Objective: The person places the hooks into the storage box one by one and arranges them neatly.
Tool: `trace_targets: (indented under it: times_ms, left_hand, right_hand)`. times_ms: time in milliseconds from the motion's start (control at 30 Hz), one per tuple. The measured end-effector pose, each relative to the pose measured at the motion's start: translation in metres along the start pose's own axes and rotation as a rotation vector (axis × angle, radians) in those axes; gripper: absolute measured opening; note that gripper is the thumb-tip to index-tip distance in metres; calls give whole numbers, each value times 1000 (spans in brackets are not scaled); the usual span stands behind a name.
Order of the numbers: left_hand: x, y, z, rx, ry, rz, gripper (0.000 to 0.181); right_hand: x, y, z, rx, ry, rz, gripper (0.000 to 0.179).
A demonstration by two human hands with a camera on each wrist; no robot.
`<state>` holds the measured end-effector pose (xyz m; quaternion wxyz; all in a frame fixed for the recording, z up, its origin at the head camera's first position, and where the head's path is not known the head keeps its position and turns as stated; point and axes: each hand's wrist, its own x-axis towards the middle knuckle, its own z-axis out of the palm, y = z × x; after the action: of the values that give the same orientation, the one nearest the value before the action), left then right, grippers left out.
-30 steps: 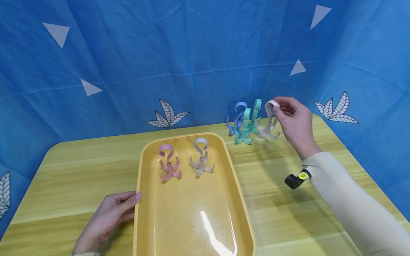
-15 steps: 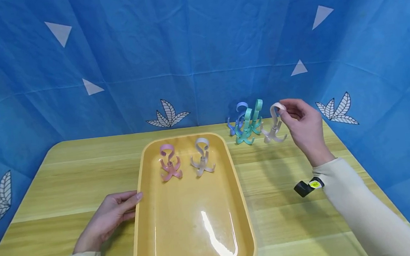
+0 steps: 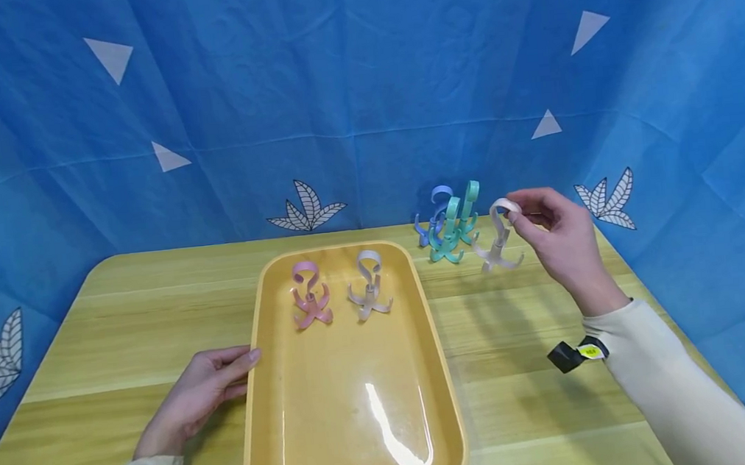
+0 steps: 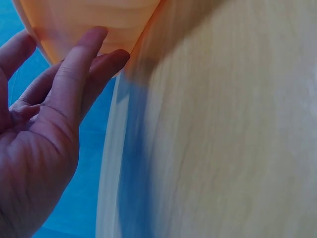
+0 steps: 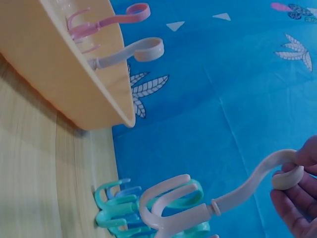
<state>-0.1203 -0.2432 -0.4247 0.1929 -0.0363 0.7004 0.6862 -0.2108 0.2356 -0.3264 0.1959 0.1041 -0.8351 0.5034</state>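
In the head view my right hand [image 3: 562, 242] pinches the curved top of a white four-pronged hook [image 3: 498, 240], held upright with its prongs pointing down. The right wrist view shows the fingers round the end of that white hook [image 5: 237, 196]. My left hand [image 3: 203, 395] holds the left side of a yellow tray [image 3: 450, 403], thumb at the rim. In the left wrist view the fingers of that hand [image 4: 54, 114] lie along the tray's outer wall [image 4: 119, 20]. Inside the tray, near its far end, stand a pink hook [image 3: 312, 308] and another white hook [image 3: 369, 299].
Beyond the tray's far right corner a blue hook [image 3: 426, 235] and two green hooks [image 3: 443, 245] [image 3: 467, 220] stand close together on the wooden table [image 3: 120, 313]. A blue cloth [image 3: 214, 91] with white patterns hangs behind the table and at its sides.
My right hand has moved right and toward me with the white hook, away from the green hooks. The left hand and the tray stay in place.
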Motion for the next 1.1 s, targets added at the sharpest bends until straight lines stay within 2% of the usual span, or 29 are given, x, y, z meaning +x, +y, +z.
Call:
trace_targets:
  times_ms: [333, 633, 900, 1100]
  left_hand:
    - [0, 0, 1, 7, 3, 0, 58]
    - [0, -1, 0, 6, 7, -4, 58]
    - [-1, -1, 0, 8, 10, 0, 58]
    - [-1, -1, 2, 4, 12, 10, 58]
  right_hand:
    - [-10, -13, -4, -2, -67, -46, 25]
    - [-21, -41, 1, -47, -211, -165, 23]
    - [-25, -53, 13, 37, -297, -242, 25]
    - [-26, -57, 23, 102, -350, -240, 25]
